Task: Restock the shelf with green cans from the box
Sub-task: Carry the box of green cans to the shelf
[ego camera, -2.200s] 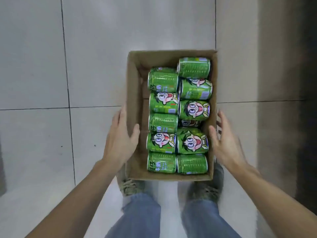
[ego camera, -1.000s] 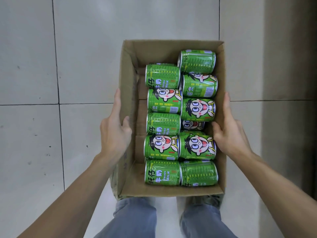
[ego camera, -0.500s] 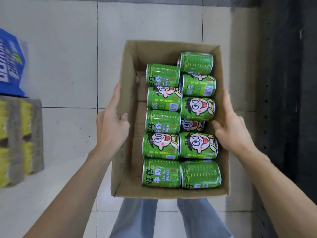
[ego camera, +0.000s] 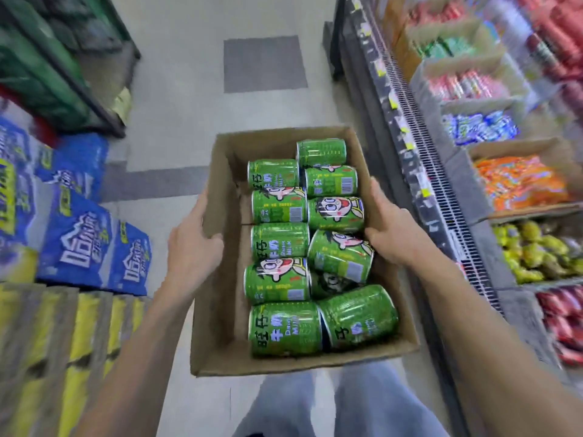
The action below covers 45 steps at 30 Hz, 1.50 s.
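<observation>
An open cardboard box [ego camera: 217,326] is held up in front of me above the floor. Several green cans [ego camera: 279,241] with a cartoon face lie on their sides in it, in two rows; the near right ones sit askew. My left hand [ego camera: 192,247] grips the box's left wall, thumb hooked over the rim. My right hand [ego camera: 394,234] grips the right wall, thumb inside next to a can. The shelf [ego camera: 441,190] with its grey ribbed edge runs along my right.
Shelf trays on the right hold red, blue, orange and yellow packets [ego camera: 520,181]. Blue cartons [ego camera: 79,244] and yellow packs [ego camera: 75,342] are stacked on the left, with a dark green rack [ego camera: 47,67] behind. Tiled aisle floor [ego camera: 195,105] stretches ahead. My jeans show below the box.
The box has been lifted off the floor and carried up; the view has swung forward, revealing the aisle and shelves. Cans in the right row have shifted and tilted.
</observation>
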Each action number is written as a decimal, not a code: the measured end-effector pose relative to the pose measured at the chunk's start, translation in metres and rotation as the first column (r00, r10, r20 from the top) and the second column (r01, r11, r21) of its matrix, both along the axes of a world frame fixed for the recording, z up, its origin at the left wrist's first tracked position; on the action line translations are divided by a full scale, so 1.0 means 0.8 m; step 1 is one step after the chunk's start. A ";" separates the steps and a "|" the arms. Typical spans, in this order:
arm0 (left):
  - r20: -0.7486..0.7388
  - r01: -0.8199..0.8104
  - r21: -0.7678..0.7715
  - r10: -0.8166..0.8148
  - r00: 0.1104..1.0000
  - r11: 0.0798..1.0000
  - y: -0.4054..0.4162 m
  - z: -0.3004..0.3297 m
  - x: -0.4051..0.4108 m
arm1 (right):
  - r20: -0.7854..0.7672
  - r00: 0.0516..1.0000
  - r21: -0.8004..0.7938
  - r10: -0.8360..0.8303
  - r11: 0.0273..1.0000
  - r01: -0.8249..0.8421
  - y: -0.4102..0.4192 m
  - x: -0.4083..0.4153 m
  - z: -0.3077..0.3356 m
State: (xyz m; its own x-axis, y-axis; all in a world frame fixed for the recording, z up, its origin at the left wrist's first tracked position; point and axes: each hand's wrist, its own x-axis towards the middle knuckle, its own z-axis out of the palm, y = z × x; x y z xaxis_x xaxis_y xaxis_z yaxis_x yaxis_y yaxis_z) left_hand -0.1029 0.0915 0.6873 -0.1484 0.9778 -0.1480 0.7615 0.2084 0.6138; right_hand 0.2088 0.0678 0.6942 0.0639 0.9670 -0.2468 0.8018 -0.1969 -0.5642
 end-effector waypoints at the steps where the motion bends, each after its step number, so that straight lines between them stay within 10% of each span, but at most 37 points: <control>1: -0.007 0.003 0.021 -0.003 1.000 1.000 -0.001 0.029 -0.006 | 0.000 1.000 0.029 0.007 1.000 -0.007 -0.002 -0.004 0.028; 19: -0.018 0.010 0.206 -0.006 1.000 0.979 0.064 0.170 -0.065 | -0.010 1.000 0.238 0.010 0.971 -0.008 0.057 -0.065 0.170; 45: -0.037 -0.040 0.220 0.050 0.998 0.975 0.644 0.141 -0.065 | 0.090 0.996 0.124 -0.015 0.992 0.004 0.644 -0.060 0.139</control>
State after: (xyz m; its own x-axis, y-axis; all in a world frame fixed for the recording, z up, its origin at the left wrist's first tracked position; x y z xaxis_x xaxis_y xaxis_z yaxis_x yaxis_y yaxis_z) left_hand -0.1549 0.6070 0.8002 -0.1945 0.9779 0.0762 0.7804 0.1072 0.6160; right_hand 0.1606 0.5830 0.8050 0.0902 0.9889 -0.1183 0.8491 -0.1384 -0.5098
